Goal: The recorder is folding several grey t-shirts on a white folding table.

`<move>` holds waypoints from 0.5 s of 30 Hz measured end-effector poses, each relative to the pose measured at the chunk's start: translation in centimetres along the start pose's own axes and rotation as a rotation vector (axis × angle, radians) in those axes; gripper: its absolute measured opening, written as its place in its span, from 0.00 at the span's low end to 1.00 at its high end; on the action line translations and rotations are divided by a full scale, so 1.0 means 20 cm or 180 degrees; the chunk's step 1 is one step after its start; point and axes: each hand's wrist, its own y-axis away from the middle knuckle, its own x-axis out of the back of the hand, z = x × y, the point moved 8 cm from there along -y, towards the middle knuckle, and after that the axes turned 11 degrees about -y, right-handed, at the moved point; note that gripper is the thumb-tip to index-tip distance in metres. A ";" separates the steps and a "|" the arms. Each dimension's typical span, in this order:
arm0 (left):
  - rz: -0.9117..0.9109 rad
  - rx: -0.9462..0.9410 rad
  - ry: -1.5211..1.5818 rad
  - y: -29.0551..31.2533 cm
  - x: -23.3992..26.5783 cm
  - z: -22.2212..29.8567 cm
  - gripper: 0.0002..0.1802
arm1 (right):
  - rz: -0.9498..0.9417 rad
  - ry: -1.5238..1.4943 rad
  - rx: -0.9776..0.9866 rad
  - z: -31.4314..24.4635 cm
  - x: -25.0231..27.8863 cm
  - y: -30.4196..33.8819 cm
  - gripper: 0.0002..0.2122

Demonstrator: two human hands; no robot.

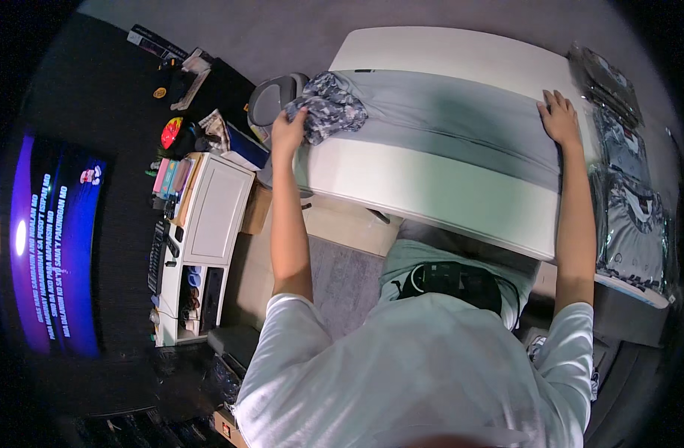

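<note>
A long grey garment (pixel 446 123) lies stretched across the white table (pixel 424 183), with creases along its length. At its left end sits a bunched cloth (pixel 331 104) with a dark and light grey mottled pattern; whether it is part of the same garment I cannot tell. My left hand (pixel 288 131) is closed on the edge of that patterned cloth at the table's left end. Over at the garment's right end, my right hand (pixel 559 119) lies flat with its fingers stretched out, pressing on the fabric near the table's right edge.
Folded garments in clear plastic bags (pixel 633 224) line the right side of the table. A grey lidded bin (pixel 267 101) stands just beyond its left end. Farther left are a white cabinet (pixel 221 216) with items on top and a lit screen (pixel 58 246).
</note>
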 end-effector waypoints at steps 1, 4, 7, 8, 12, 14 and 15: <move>0.0304 -0.0081 0.0245 0.01 0.12 -0.12 0.26 | 0.0052 -0.0010 0.0050 -0.10 0.00 -0.01 0.24; 0.0486 0.0131 0.1311 0.15 0.08 -0.17 0.28 | 0.0068 -0.0015 0.0000 0.01 0.00 -0.04 0.23; 0.0429 0.0867 0.1788 0.36 0.03 -0.25 0.35 | -0.0127 -0.0236 -0.0257 0.05 0.03 -0.07 0.22; 0.0438 0.0974 0.1648 0.42 0.02 -0.25 0.42 | -0.0274 -0.0350 -0.0536 0.08 0.03 -0.08 0.21; 0.0493 0.0935 0.1484 0.54 0.00 -0.23 0.48 | -0.0048 0.0181 -0.0611 0.04 0.09 -0.04 0.19; 0.0357 0.0950 0.1620 0.59 -0.01 -0.13 0.52 | -0.0076 0.0260 -0.0610 -0.01 0.15 -0.03 0.18; 0.0349 0.0762 0.1791 0.59 -0.02 -0.12 0.54 | 0.0290 0.0345 -0.0223 -0.05 0.20 -0.05 0.18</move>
